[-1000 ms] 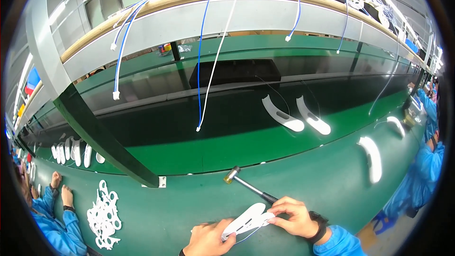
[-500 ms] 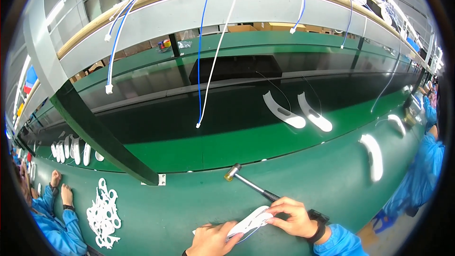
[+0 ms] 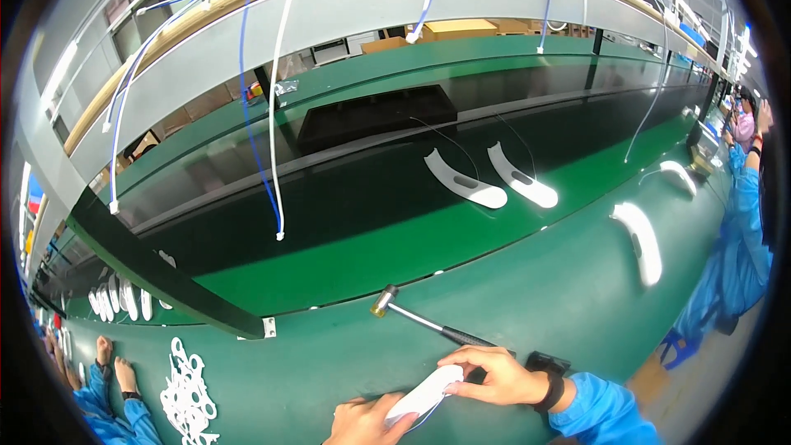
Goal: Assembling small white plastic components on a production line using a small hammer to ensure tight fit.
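A white curved plastic shell (image 3: 422, 398) with a thin blue wire is held low in front of me, above the green bench. My left hand (image 3: 362, 423) grips its near end between thumb and fingers. At the far end, my right hand (image 3: 494, 375) pinches it with thumb and forefinger. The shell's smooth side faces up, and its underside is hidden. Just beyond my right hand lies a hammer (image 3: 424, 320), its dark handle partly behind the fingers. A small black block (image 3: 547, 363) sits beside my right wrist.
Left on the bench is a pile of white ring-shaped parts (image 3: 188, 400), near a co-worker's hands (image 3: 124, 375). White shells (image 3: 465, 181) with wires lie on the green belt; another shell (image 3: 641, 243) rests at right. A dark post (image 3: 165, 268) and hanging cables (image 3: 277, 156) stand ahead.
The shell has been turned in my hands: a smooth face shows where a slot and openings showed before. My view has tilted and shifted, so the bench scene sits differently.
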Available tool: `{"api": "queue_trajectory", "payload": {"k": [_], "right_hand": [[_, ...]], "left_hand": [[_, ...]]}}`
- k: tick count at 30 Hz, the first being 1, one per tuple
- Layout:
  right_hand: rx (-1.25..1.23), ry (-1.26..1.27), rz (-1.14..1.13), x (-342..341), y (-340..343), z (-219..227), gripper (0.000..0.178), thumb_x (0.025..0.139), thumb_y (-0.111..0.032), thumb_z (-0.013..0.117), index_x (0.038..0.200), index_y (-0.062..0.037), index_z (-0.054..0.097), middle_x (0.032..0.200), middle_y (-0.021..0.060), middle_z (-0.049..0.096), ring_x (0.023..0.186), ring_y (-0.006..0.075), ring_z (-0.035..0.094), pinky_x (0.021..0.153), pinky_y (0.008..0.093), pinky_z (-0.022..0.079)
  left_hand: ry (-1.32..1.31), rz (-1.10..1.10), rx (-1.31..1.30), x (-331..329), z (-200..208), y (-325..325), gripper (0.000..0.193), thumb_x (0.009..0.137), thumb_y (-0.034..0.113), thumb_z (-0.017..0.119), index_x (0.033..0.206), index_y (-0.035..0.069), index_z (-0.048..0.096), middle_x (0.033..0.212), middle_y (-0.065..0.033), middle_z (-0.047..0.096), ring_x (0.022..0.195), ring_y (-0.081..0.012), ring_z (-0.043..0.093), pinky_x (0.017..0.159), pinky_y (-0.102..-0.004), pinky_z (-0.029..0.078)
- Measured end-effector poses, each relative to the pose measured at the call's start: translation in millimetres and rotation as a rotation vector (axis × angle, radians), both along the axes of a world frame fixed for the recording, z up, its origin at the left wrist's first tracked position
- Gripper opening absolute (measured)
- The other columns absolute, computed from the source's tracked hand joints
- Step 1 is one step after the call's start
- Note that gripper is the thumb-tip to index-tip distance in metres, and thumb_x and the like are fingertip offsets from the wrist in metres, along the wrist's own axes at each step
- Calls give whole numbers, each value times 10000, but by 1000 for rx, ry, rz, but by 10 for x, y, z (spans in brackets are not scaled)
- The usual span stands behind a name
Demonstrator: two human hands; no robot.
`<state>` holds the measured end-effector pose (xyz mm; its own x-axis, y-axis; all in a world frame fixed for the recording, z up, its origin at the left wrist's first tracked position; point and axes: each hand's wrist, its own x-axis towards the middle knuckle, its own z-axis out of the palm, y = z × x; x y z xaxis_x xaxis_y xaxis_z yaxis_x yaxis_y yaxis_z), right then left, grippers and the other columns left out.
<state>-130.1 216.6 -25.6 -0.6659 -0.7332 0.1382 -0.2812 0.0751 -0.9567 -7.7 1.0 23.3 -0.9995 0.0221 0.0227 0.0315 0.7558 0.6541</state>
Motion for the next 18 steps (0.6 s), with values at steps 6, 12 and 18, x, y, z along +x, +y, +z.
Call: {"api": "queue_trajectory", "payload": {"k": [6, 12, 18], "right_hand": [[-51, 19, -9, -5, -25, -18, 398, 830, -192, 763, 1160, -9, 635, 962, 115, 667, 758, 176, 657, 668, 296, 560], [-21, -23, 32, 2, -7, 12, 383, 829, -147, 756, 1165, -11, 631, 1027, 105, 665, 835, 179, 658, 688, 287, 553], [-35, 45, 79, -18, -30, -1, 374, 845, -145, 735, 1174, -6, 623, 1061, 105, 648, 795, 180, 655, 687, 289, 550]], "left_hand": [[-52, 3, 45, -11, 29, 8, 273, 777, 222, 737, 989, 59, 678, 805, -187, 673, 726, -391, 646, 643, -436, 518], [-55, 13, 87, 10, 44, 23, 272, 773, 227, 740, 980, 60, 681, 786, -191, 667, 706, -392, 644, 612, -440, 515], [23, 20, -42, 40, 17, 29, 261, 768, 251, 745, 953, 78, 682, 750, -166, 669, 660, -375, 637, 589, -441, 513]]}}
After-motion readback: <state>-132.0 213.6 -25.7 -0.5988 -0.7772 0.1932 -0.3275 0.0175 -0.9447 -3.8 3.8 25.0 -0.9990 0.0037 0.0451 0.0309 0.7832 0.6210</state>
